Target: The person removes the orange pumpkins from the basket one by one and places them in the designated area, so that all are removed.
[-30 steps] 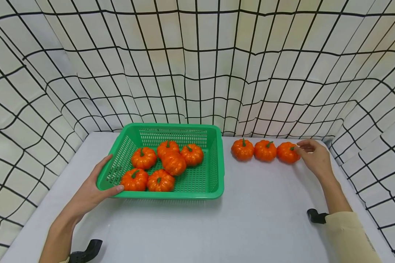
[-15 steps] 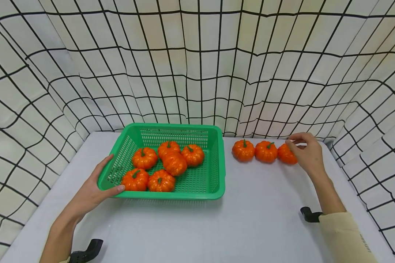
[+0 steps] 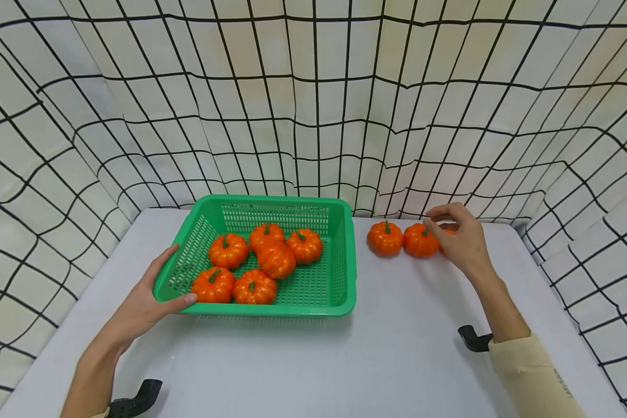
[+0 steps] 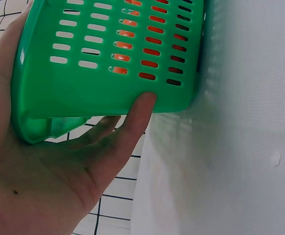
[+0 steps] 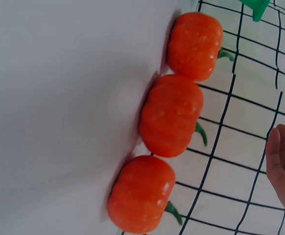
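My left hand (image 3: 142, 305) grips the near left corner of a green plastic basket (image 3: 292, 310), with the thumb along the front and the fingers on the left side. Inside the basket lie several small orange toy pumpkins (image 3: 255, 287), one resting on top of others. To its right, a row of three more pumpkins (image 5: 171, 116) with green stems stands on the table. My right hand (image 3: 465, 244) hovers over the right part of this row, fingers bent and holding nothing. In the head view it mostly hides the rightmost pumpkin (image 5: 141, 194); its fingertips overlap the middle pumpkin (image 3: 420, 242).
A white table (image 3: 313, 371) extends in front of the basket and the row. White walls covered by black netting (image 3: 319, 116) rise behind and on both sides, close behind the pumpkin row.
My right hand has moved left along the row, from beside the rightmost pumpkin to over it and up to the middle one. The left hand, basket and pumpkins have stayed in place.
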A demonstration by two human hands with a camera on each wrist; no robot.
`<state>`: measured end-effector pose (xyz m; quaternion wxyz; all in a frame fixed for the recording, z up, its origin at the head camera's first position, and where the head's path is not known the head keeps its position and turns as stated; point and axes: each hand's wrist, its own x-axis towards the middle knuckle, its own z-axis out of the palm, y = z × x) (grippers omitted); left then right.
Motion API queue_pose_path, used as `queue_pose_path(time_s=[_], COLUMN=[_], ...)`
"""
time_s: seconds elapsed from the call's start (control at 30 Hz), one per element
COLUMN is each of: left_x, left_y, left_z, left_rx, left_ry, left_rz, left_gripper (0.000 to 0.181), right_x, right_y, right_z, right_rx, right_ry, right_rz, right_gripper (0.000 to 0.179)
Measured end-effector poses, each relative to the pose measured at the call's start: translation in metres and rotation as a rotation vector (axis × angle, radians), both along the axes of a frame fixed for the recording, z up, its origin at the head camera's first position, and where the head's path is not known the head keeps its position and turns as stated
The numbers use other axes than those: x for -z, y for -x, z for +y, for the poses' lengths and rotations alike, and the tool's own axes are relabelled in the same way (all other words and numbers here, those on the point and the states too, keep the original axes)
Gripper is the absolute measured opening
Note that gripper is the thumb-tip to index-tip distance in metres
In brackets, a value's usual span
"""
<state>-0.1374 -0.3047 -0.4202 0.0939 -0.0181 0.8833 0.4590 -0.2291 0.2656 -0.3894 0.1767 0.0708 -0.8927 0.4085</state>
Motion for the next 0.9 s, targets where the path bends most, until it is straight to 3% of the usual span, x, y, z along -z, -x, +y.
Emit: queue_pose_path(time_s=[0.33, 0.9], left_x=[0.0, 0.0], left_y=[0.0, -0.002], left_z=[-0.001, 0.0], left_rx=[0.001, 0.005], left_ry=[-0.009, -0.022], left_rz=[0.004, 0.023], left_gripper=[0.109, 0.108], right_x=[-0.004, -0.003], right_y=[-0.002, -0.006], right_z=[-0.027, -0.062], right_rx=[-0.118, -0.217], right_ry=[0.054, 0.062], right_rz=[-0.005, -0.018], right_gripper=[0.023, 0.022])
